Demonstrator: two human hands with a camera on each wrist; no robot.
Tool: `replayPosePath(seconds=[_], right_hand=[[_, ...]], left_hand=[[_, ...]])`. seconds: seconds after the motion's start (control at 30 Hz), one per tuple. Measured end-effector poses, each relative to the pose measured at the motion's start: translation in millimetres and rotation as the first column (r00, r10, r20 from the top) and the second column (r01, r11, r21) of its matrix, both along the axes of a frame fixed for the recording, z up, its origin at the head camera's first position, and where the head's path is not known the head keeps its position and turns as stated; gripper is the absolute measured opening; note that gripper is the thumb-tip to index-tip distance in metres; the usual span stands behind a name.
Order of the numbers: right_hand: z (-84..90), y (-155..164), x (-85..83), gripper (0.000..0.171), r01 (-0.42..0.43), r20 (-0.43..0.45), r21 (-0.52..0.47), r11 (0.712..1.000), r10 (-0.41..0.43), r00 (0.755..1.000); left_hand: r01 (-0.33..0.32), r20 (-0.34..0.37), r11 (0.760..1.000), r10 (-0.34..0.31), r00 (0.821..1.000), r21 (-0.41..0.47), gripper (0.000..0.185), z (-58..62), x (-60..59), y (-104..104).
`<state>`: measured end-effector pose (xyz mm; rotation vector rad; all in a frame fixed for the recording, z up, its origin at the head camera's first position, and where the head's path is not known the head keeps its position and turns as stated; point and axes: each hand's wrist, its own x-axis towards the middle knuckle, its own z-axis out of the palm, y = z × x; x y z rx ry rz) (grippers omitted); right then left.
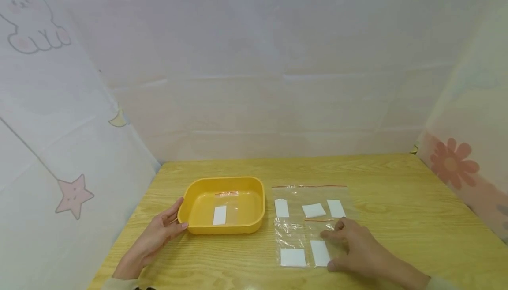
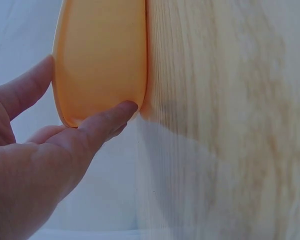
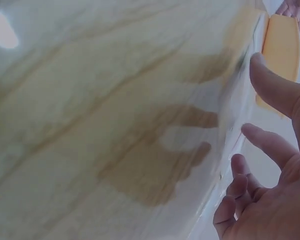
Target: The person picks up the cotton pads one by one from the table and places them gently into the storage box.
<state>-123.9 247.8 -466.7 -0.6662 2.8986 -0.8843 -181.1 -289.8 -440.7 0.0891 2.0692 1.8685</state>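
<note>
A yellow plastic tray (image 1: 254,226) stands on the table, with a small clear zip bag (image 1: 232,199) lying inside that holds a white rectangular piece. My left hand (image 1: 156,232) grips the tray's near left corner, thumb on the front side and fingers against the left side. Right of the tray, several clear zip bags lie in two rows, each with a white piece. My right hand (image 1: 359,248) is over the front right zip bag (image 1: 317,230), thumb and fingers spread about its right side. Whether the fingertips touch the bag, I cannot tell.
The wood-grain table (image 1: 420,219) runs back to a pale cloth wall (image 1: 278,104). Cloth sides with printed figures close off the left and right. Three white pieces show in the back row, one in a tilted position (image 1: 313,210).
</note>
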Motion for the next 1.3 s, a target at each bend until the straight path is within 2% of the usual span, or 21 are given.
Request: replayPosePath(seconds=[0.13,0.33,0.5,0.63,0.77,0.87,0.97,1.07,1.2,1.3], right_hand=[[-1.3,3.8,-0.9,0.078,0.031,0.0,0.003,1.0,-0.031,1.0],[-5.5,6.5,0.0,0.075,0.032,-0.036,0.031,0.999,-0.031,0.999],[-7.7,6.2,0.3,0.065,0.047,-0.058,0.018,0.999,-0.046,0.997],[-9.0,4.9,2.1,0.054,0.045,-0.045,-0.04,0.998,-0.047,0.998],[-10.6,4.1,4.6,0.05,0.021,-0.015,-0.113,0.993,-0.023,1.0],[-11.3,3.8,4.9,0.047,0.019,0.002,-0.132,0.991,-0.019,1.0],[-10.9,4.3,4.6,0.05,0.034,0.005,-0.119,0.992,-0.034,0.999],[-9.9,6.9,3.5,0.055,0.038,-0.033,-0.077,0.996,-0.041,0.999],[-7.4,12.3,0.1,0.06,0.006,-0.088,-0.021,1.0,-0.008,0.996],[-5.9,15.7,-3.0,0.062,-0.014,-0.094,0.009,1.0,0.015,0.995]], left_hand=[[0.009,0.0,1.0,-0.009,1.0,0.002,0.085,1.1,-0.1,-0.2],[0.011,0.005,1.0,-0.011,1.0,0.005,0.085,1.4,0.8,-0.3],[0.012,0.001,1.0,-0.012,1.0,0.011,0.085,1.8,0.3,-0.2],[0.018,-0.005,1.0,-0.018,1.0,0.016,0.085,2.0,0.8,-0.5],[0.023,-0.007,1.0,-0.023,1.0,0.015,0.085,2.2,1.8,-0.7],[0.022,-0.005,1.0,-0.022,1.0,0.017,0.085,2.4,2.4,-0.2],[0.018,-0.002,1.0,-0.018,1.0,0.02,0.085,2.3,2.7,0.2],[0.019,0.0,1.0,-0.019,1.0,0.022,0.085,1.7,1.8,0.3],[0.023,-0.003,0.999,-0.023,1.0,0.026,0.086,0.3,0.4,-0.5],[0.023,-0.007,0.999,-0.023,1.0,0.027,0.086,-0.6,-0.3,-1.1]])
